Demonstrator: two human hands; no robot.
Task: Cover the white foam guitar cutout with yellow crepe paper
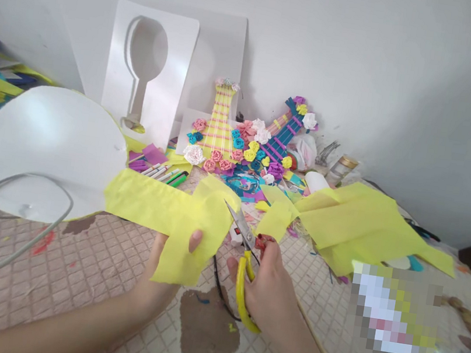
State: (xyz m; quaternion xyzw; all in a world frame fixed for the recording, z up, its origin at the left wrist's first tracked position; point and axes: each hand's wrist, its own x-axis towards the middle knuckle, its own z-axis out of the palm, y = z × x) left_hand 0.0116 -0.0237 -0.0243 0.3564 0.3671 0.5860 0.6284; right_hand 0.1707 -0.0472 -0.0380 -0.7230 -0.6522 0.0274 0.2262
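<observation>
My left hand (153,285) grips the narrow neck of a white board cutout (48,142) with a wide rounded body. Yellow crepe paper (195,253) wraps the neck and hangs loose at its end; my thumb presses on it, and the other fingers are hidden behind. My right hand (274,291) is closed on scissors (241,283) with yellow handles. Their blades are parted and point up and left, at the right edge of the loose paper. Whether they touch the paper I cannot tell.
A grey cord (19,262) loops in front of the cutout. Two flower-trimmed paper guitars (222,118) lean at the back, beside a white board (184,45) with a spoon-shaped hole. Yellow crepe sheets (352,223) lie right. Markers (165,173), scraps and a jar (343,168) stand behind.
</observation>
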